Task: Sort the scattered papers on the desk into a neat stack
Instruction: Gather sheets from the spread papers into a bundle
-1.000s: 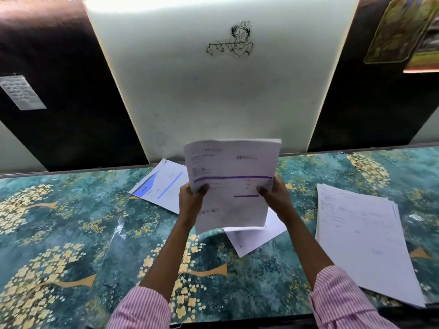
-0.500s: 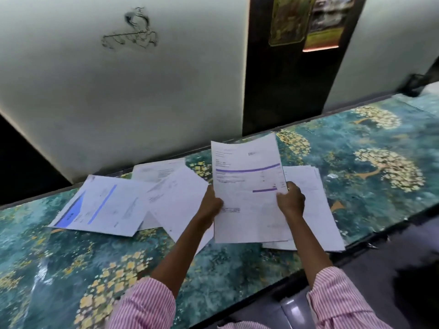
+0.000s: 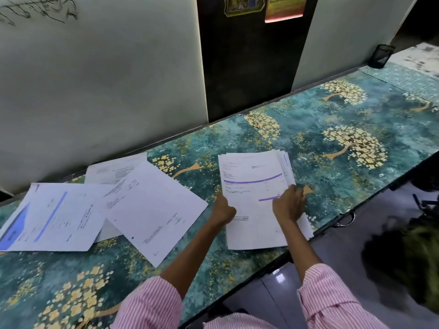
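A white sheet with purple bars (image 3: 251,186) lies on top of the paper stack (image 3: 288,167) at the desk's right front. My left hand (image 3: 223,211) pinches this sheet's left edge. My right hand (image 3: 288,203) rests on its right side, fingers stretched out over the stack's edge. To the left, loose papers overlap each other: a blue-banded sheet (image 3: 52,217), a plain printed sheet (image 3: 152,205) lying askew, and another printed sheet (image 3: 114,169) by the back wall.
The desk (image 3: 332,176) has a teal surface with gold flower trees; its front edge runs diagonally just right of the stack. A black mesh pen holder (image 3: 381,55) stands at the far right back. White and black wall panels (image 3: 107,91) close the back.
The purple-barred sheet, held upright in both hands before, has come down flat onto the right stack. My right hand went from gripping its edge to resting on it. The view turned right.
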